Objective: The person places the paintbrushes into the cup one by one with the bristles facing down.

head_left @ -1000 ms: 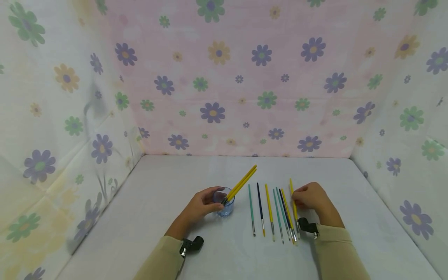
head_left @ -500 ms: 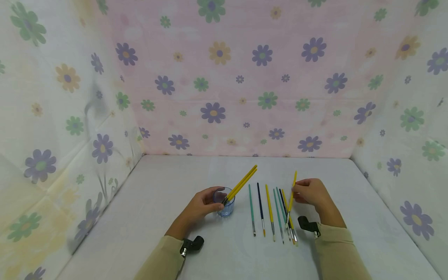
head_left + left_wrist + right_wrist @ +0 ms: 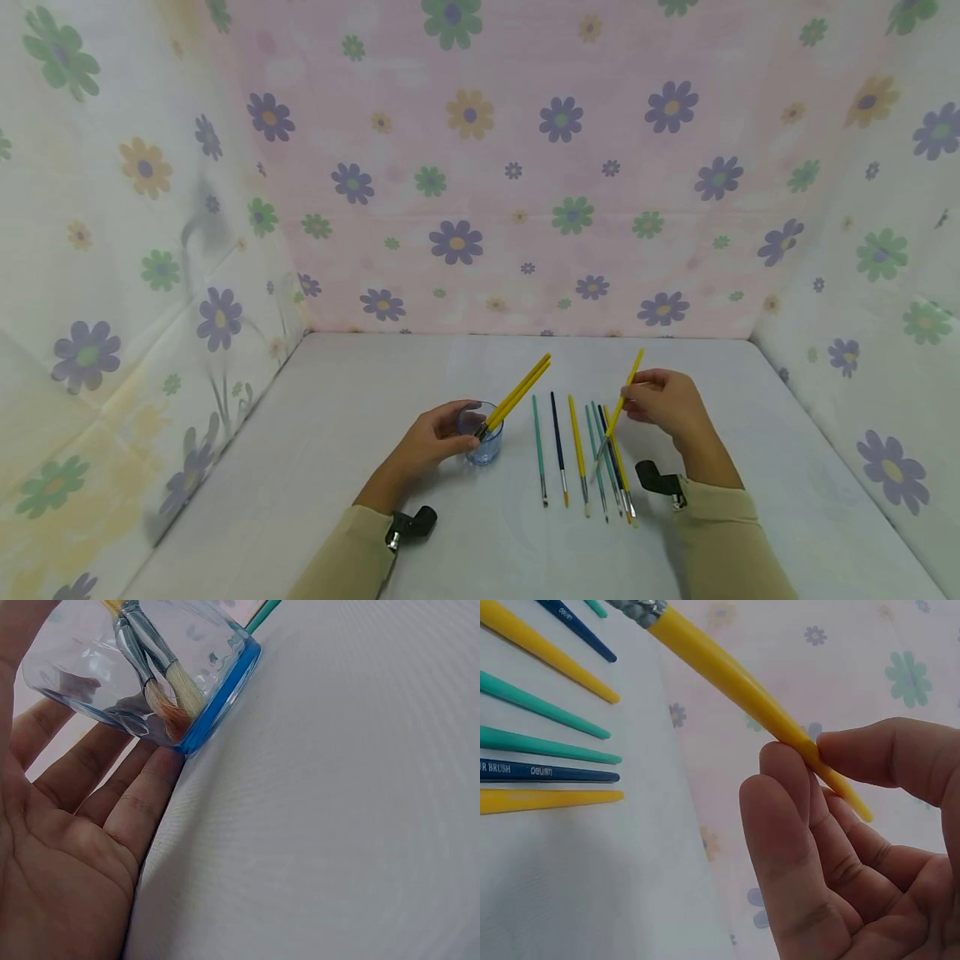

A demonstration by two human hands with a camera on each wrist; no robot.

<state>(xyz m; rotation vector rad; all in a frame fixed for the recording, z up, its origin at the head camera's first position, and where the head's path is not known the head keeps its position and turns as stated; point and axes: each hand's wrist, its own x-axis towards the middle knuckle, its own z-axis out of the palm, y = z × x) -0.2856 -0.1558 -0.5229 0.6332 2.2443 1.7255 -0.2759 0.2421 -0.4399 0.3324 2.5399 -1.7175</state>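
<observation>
My left hand [image 3: 423, 446] holds a small clear glass cup [image 3: 489, 452] with a bluish base. Two yellow-handled paintbrushes [image 3: 519, 393] lean to the right inside it. Their bristles [image 3: 180, 694], one brown and one pale, rest at the cup's bottom in the left wrist view. Between thumb and fingers, my right hand [image 3: 666, 404] pinches another yellow paintbrush [image 3: 727, 671] by its handle. That brush is tilted above the table, bristles down and to the left. Below it and to its left lies a row of several paintbrushes with teal, dark blue and yellow handles [image 3: 577, 442].
The white table [image 3: 352, 375] meets a flowered cloth backdrop [image 3: 517, 208] at the back, and similar cloth stands on both sides. A black wrist camera [image 3: 412, 522] is strapped at the left sleeve, another camera [image 3: 657, 478] at the right.
My right hand has lifted the yellow paintbrush off the right end of the row, moving it upward and tilting it so its bristles swing left. The left hand and cup stay put.
</observation>
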